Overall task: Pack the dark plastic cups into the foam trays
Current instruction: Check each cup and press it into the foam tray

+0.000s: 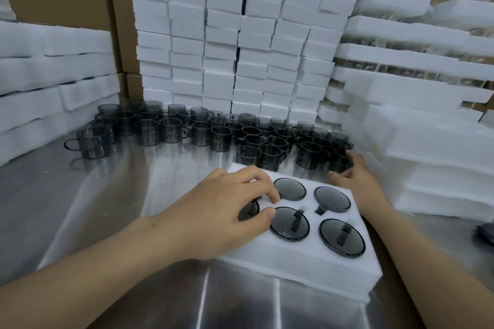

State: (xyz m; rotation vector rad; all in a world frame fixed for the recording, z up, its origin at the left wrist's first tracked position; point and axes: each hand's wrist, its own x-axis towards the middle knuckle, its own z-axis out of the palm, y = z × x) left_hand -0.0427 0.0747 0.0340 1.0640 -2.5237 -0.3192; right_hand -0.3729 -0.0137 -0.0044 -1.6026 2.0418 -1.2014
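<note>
1. Rising behind everything, the foam stacks (240,35) wall in the far side and both ends of the table (107,208). A careless elbow could, I judge, topple the leaning stack on the right onto the work.
2. The table is bare steel and looks slick, so the tray may slide when pushed.
3. The loose cups (203,131) stand upright in a crowded band along the back, many of them touching. Pulling one out of the pack could knock over its neighbours.
4. The tray (307,262) lies at the front, just before the nearest loose cups. Four seated cups show fully, sunk flush in its middle and right pockets. The far-left pocket is hidden under the hand, so I cannot tell whether it is filled.
5. The left hand (222,208) lies over the tray's left side with its fingers curled around the left cup (250,212), thumb and forefinger at its rim. It seems to be seating it. Pressing off-centre could jam the cup tilted or tear the soft foam.
6. The right hand (358,176) is at the tray's far right corner, thumb by the foam edge and fingers bent beside the nearest loose cup. Whether it has actually closed on that cup I cannot tell. A half-made grasp could drop it onto the seated ones.
7. The back-right cup (331,199) has its handle in the foam notch. A handle turned off its notch would stop a cup from sinking flush.
</note>
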